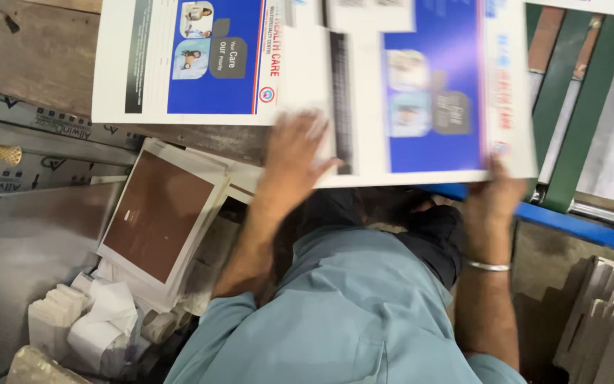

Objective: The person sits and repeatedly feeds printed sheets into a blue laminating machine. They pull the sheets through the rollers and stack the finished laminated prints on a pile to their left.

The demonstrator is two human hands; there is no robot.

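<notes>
Far left: I see a brown-faced white card (pixel 158 217) leaning on a pile of folded white paper (pixel 94 323), beside a grey panel (pixel 23 249).
Back sheet: a white-and-blue printed sheet (pixel 186 60) lies flat on the worktop, just left of the moving one.
Left hand (pixel 294 153): open, palm down, fingers spread on the near left part of the top printed sheet (pixel 421 99).
Top printed sheet: blurred (it seems mid-slide); its long axis runs left to right, directly ahead of both hands.
Right hand (pixel 495 195): at the sheet's near right corner, fingers curled under the edge; I cannot tell how firmly it grips.
Nearer hand: both touch it.
Room: a blue rail (pixel 577 227) bounds the near right; green bars (pixel 591 107) crowd beyond.
</notes>
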